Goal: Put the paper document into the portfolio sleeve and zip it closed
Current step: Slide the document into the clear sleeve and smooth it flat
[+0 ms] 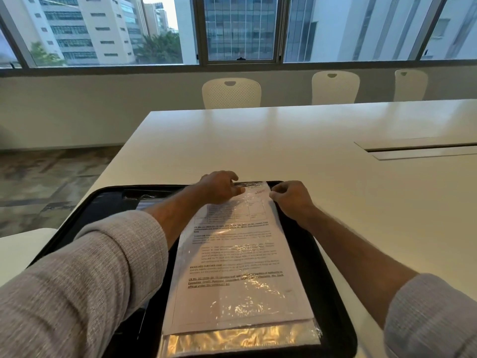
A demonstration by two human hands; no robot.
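Where the black portfolio [320, 257] lies open at the tabletop's near edge, the paper [237, 257] sits inside a clear sleeve [240, 339] on its right half, zip not closed. Left hand [219, 187] has fingers curled, pinching the sleeve's far edge; right hand [291, 197] is curled at the sleeve's far right corner, seemingly gripping it. White chairs [231, 93] stand beyond the table [309, 140].
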